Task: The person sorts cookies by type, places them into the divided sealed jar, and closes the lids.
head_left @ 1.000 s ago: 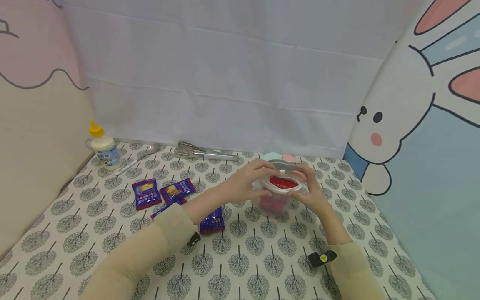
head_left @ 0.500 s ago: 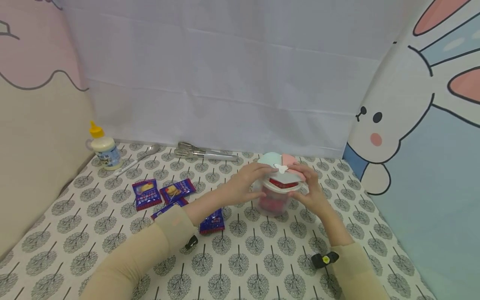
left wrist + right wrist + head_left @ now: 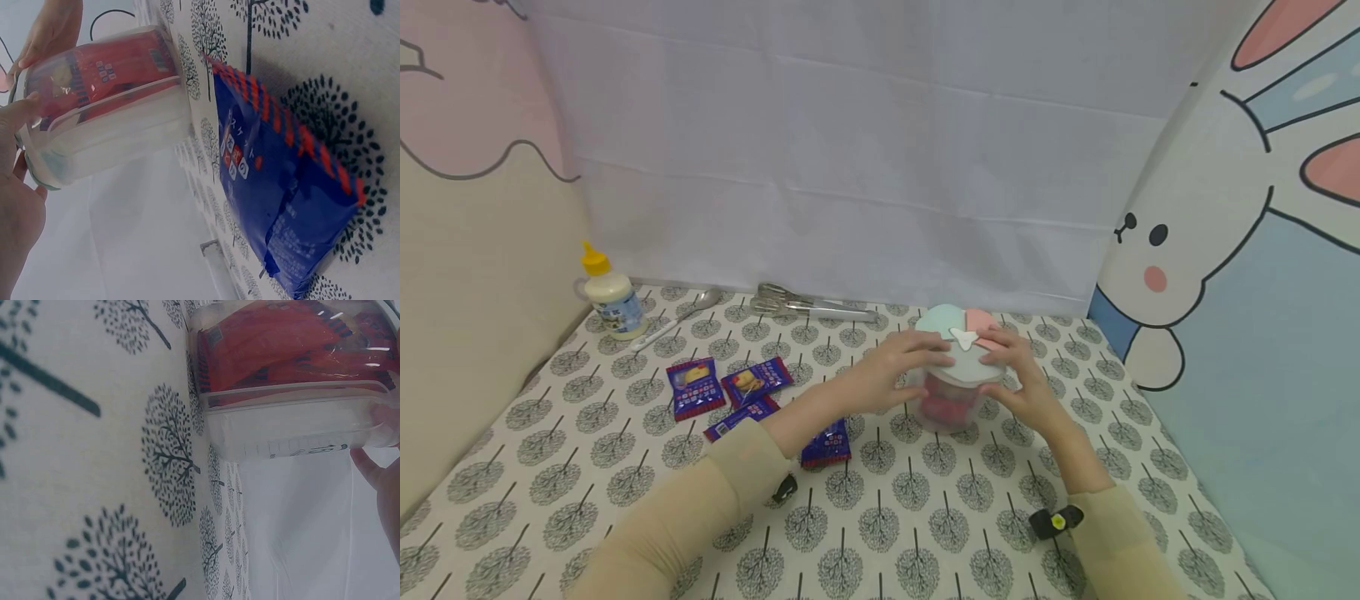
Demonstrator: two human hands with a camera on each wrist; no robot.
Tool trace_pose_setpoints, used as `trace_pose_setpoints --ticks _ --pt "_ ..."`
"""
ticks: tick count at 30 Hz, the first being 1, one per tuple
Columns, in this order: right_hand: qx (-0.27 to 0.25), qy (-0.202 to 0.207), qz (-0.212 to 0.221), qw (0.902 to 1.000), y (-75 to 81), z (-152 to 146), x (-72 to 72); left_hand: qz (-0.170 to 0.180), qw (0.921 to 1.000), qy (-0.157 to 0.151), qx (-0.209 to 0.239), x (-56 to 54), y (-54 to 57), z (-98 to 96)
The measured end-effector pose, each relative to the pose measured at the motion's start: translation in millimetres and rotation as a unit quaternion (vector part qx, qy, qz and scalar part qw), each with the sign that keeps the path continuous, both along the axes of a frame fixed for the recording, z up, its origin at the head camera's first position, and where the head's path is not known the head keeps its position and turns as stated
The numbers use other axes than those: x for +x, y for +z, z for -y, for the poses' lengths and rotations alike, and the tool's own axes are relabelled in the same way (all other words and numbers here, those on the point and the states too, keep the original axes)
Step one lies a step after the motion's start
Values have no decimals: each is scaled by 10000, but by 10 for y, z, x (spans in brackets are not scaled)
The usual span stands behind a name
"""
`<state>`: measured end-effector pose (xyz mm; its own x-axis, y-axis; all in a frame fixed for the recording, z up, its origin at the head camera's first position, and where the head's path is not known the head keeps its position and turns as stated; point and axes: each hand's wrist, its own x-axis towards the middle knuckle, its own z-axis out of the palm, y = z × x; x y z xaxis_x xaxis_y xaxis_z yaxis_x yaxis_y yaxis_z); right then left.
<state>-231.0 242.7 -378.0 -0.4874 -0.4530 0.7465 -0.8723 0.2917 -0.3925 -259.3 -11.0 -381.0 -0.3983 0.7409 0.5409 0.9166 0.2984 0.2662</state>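
A clear plastic storage canister [image 3: 951, 410] stands on the table with red packets [image 3: 269, 350] inside. Its round lid [image 3: 964, 367] has mint, pink and pale grey sections and a white butterfly-shaped piece at the centre. The left hand [image 3: 887, 375] holds the canister's top from the left, fingertips on the lid and thumb at the side. From the other side the right hand [image 3: 1028, 383] grips it likewise, its thumb below the lid's front edge. In the left wrist view, the canister [image 3: 119, 137] shows both hands around its top; some fingertips are hidden there.
Several blue snack packets [image 3: 695, 390] lie left of the canister, one partly behind the left forearm. A yellow-capped bottle [image 3: 613, 300], a spoon [image 3: 676, 321] and metal whisks [image 3: 812, 307] are along the back. White cloth [image 3: 880, 167] hangs behind the table.
The raised grey front section of the lid has swung down over the opening, covering the red packets from above. Both hands have stayed at the canister's top, their fingers lowering with the flap.
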Motion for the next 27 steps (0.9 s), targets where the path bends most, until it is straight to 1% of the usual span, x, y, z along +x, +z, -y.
trace_pose_setpoints --ticks 3,5,9,11,13,15,17,19,21,22,24,25,26,27 --pt "-83 48 -95 9999 -2 6 0 -58 9999 -30 84 23 -3 -4" --pt "-154 100 -121 9998 -1 16 -3 -63 9999 7 144 31 -6 -2" --pt "-192 67 2 9998 19 44 5 224 9993 18 288 3 20 6" --pt "-193 -21 260 9995 38 53 25 467 9983 -10 336 -32 50 6" --pt "-209 -164 606 9978 50 56 54 750 9967 -6 323 -81 86 2" --pt "-310 -294 1051 9935 51 61 85 1103 9935 113 274 -135 121 -1" --pt "-412 -542 1466 9869 20 57 97 1496 9881 249 266 -199 151 -2" --pt "-509 -921 1930 9756 -7 67 118 1879 9810 389 288 -262 181 1" --pt "-513 -1403 2418 9587 -27 83 153 2269 9721 500 312 -320 195 9" --pt "-454 -1661 2666 9483 -30 97 178 2461 9672 532 325 -347 196 14" --pt "-334 -2089 3212 9231 -12 136 257 2817 9570 596 339 -393 181 19" --pt "-276 -2226 3412 9129 -3 154 296 2998 9515 591 353 -415 161 16" --pt "-263 -2277 3594 9046 2 173 334 3207 9447 559 395 -434 135 11" --pt "-290 -2286 3723 8991 6 193 368 3381 9387 515 439 -453 105 3"
